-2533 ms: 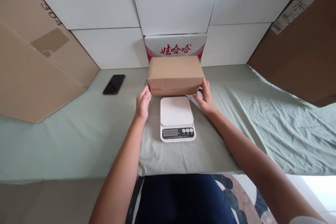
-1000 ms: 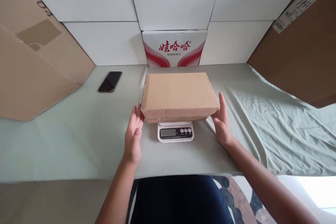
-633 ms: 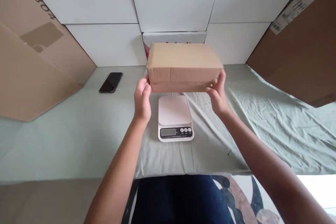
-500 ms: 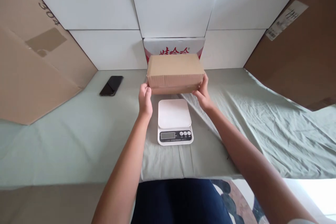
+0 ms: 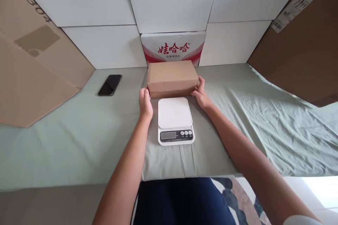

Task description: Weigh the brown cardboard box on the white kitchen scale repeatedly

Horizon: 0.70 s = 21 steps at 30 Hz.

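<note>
Behind the cardboard box (image 5: 172, 78), a carton (image 5: 173, 48) reads "娃哈哈".

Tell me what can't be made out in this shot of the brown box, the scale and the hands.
Head view only:
- White kitchen scale: display digits too small to read.
- Brown cardboard box: underside and back hidden by the box itself.
- Left hand and right hand: whether the fingers grip or just rest on the box, hidden by its ends.
- White shipping label on the brown panel: print too small.
</note>
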{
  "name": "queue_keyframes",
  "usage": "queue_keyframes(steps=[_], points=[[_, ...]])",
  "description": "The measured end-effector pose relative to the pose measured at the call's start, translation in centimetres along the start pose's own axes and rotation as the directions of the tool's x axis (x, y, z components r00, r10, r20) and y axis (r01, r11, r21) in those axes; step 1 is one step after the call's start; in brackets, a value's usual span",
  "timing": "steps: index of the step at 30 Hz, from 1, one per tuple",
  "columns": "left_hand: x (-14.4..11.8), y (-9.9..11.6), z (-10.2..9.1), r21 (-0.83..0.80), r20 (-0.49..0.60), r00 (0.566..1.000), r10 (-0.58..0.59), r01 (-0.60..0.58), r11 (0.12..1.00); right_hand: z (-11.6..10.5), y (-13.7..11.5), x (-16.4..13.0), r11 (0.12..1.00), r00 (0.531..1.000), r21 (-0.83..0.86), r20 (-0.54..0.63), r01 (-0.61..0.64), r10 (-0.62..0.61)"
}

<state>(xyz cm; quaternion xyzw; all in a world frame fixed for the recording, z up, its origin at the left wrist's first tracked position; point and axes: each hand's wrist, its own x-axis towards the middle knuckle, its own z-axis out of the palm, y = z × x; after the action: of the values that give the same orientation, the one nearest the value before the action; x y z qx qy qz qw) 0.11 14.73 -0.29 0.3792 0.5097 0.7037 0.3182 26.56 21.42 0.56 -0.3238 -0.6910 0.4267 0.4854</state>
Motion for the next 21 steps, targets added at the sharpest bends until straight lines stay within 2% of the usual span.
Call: queue_keyframes(steps=[3, 6, 9, 14, 18, 21], points=[[0.3, 0.1, -0.3, -0.039, -0.014, 1.000, 0.014, -0.014, 0.999, -0.1, -0.2, -0.1, 0.994, 0.997, 0.079, -0.011, -0.074, 0.075], [0.7, 0.0, -0.5, -0.090, -0.005, 0.999, -0.048, 0.048, 0.995, -0.2, -0.6, -0.2, 0.988, 0.993, 0.101, -0.001, -0.116, 0.117], [0.9, -0.4, -0.3, -0.105, 0.069, 0.993, -0.099, 0.106, 0.989, -0.1, -1.0, -0.2, 0.993, 0.995, 0.056, 0.021, -0.102, 0.101], [0.8, -0.7, 0.2, -0.123, 0.139, 0.986, -0.095, 0.112, 0.986, -0.1, -1.0, -0.3, 0.995, 0.995, -0.018, 0.003, -0.101, 0.101], [0.5, 0.1, 0.3, -0.125, 0.125, 0.989, -0.074, 0.089, 0.988, -0.1, -0.8, -0.8, 0.999, 1.000, -0.030, -0.010, -0.025, 0.025], [-0.1, 1.5, 0.1, -0.119, 0.138, 0.990, 0.016, 0.000, 0.993, 0.1, -1.0, -1.5, 0.996, 0.997, -0.062, -0.033, 0.071, -0.073]])
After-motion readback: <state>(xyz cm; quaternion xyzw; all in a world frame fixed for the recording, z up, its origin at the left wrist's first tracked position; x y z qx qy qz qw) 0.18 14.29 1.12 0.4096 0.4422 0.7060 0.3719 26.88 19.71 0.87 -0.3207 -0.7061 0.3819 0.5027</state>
